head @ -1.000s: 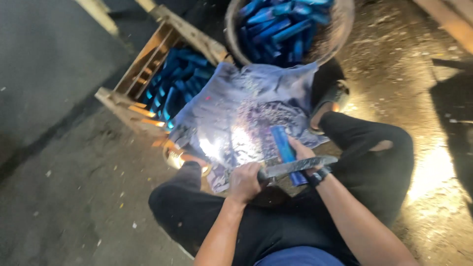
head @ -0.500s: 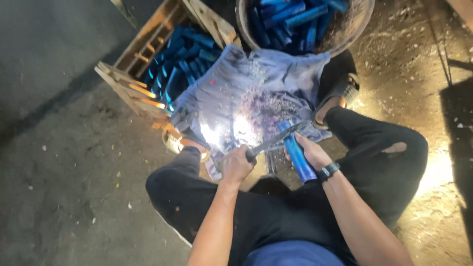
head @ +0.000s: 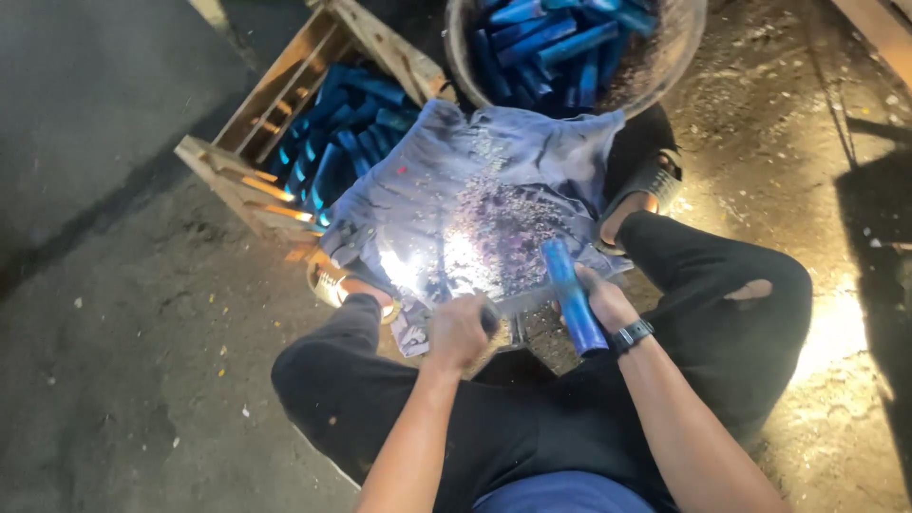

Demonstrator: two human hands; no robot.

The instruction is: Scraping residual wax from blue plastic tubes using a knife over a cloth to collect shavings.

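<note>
My right hand (head: pixel 605 302) grips a blue stick-shaped piece (head: pixel 571 293), held upright over a grey cloth (head: pixel 446 190) spread on the ground between my legs. My left hand (head: pixel 460 330) is closed on the handle of a knife (head: pixel 521 302), whose blade lies against the lower part of the blue piece. Dark shavings (head: pixel 508 223) are scattered on the cloth just beyond the hands.
A wooden crate (head: pixel 275 104) with several blue pieces stands at the upper left. A round basket (head: pixel 665 66) holding several more blue pieces sits at the top. My sandalled feet (head: pixel 646 195) rest beside the cloth on dirty concrete floor.
The blue piece has been turned more upright in my right hand, and the knife has shifted along it. The view has shifted slightly.
</note>
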